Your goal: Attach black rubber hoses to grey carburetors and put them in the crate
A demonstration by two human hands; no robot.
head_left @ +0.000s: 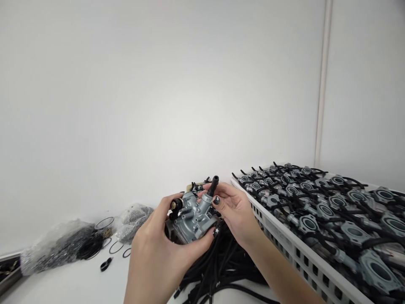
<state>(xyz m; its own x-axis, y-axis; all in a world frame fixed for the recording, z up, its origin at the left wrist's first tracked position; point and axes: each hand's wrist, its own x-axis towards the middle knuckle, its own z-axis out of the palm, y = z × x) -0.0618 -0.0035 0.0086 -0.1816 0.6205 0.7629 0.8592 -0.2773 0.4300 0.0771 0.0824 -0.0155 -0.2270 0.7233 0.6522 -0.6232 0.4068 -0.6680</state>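
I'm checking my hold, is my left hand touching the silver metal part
Touching. The head view shows the left hand curled around the silver metal part.

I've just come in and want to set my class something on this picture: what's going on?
A person's left hand holds up a grey metal part, while the right hand has thumb and fingers at the base of its black tip. Black tubes lie below. A white basket of similar parts stands to the right, with plastic bags to the left.
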